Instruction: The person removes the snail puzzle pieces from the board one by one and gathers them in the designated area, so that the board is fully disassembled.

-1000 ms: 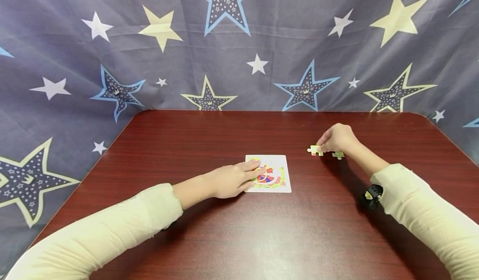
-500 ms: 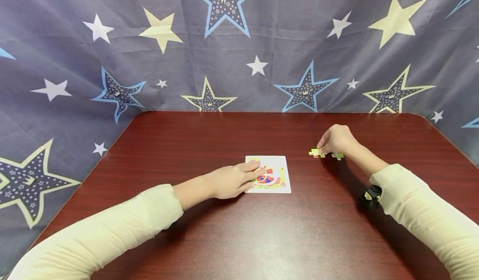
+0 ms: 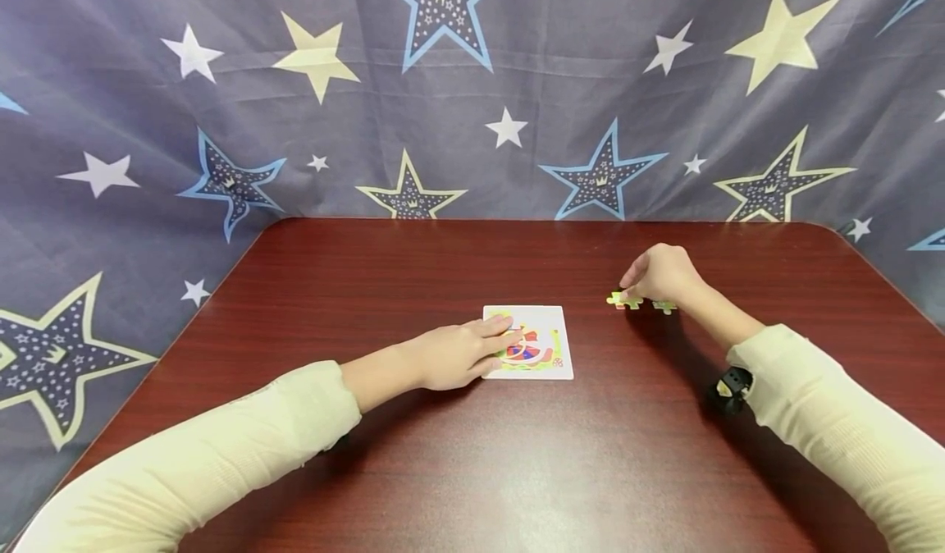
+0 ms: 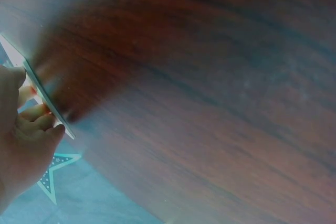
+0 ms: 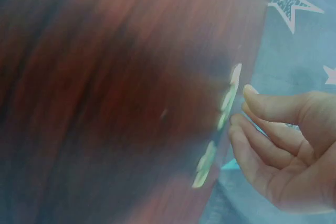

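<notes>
My left grip (image 3: 459, 356) rests, fingers extended, on the white square printed card (image 3: 536, 344). Toward the far right corner of the dark-red wooden bench (image 3: 443, 471), the yellow-green jigsaw piece (image 3: 625, 301) lies flat, no longer tilted; I judge it set down. Whether my right grip (image 3: 663, 276) pinches it, I cannot tell.

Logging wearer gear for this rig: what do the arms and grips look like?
Left sleeve and right sleeve: pale cream, knit-looking fabric, bulky cuffs. Left grip and right grip: bare, no gloves. A small black device with a pale yellowish patch sits at the right cuff. No cables visible.
</notes>
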Demonstrator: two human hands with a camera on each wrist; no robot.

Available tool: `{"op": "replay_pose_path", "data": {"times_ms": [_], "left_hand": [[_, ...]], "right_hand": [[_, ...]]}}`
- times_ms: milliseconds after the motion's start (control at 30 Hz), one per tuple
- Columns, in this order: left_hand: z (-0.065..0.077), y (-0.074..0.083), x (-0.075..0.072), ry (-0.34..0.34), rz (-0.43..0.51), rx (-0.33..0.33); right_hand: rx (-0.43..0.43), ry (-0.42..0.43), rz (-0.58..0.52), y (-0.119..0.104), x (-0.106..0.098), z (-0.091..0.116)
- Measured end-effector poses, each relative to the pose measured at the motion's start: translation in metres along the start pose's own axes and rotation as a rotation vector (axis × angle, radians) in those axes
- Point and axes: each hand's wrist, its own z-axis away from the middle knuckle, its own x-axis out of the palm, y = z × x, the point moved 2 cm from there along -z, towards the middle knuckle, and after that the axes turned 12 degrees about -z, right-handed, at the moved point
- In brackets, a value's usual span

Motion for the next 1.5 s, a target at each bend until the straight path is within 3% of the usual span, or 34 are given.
{"op": "replay_pose_path", "data": {"times_ms": [300, 600, 733, 1000, 1500], "left_hand": [[0.001, 0.0, 0.0, -0.009, 0.015, -0.007], [-0.004, 0.002, -0.001, -0.019, 0.009, 0.008], [-0.005, 0.004, -0.002, -0.029, 0.005, 0.006], [-0.005, 0.004, -0.003, -0.039, 0.035, -0.006], [0.002, 0.005, -0.009, -0.043, 0.022, -0.042]], "right_hand": [[-0.004, -0.078, -0.073, -0.035, 0.019, 0.003], [-0.145, -0.124, -0.102, -0.075, 0.049, 0.004], [-0.142, -0.153, -0.139, -0.087, 0.061, 0.005], [-0.145, -0.203, -0.117, -0.095, 0.074, 0.002], [-0.107, -0.223, -0.126, -0.1, 0.076, -0.005]]}}
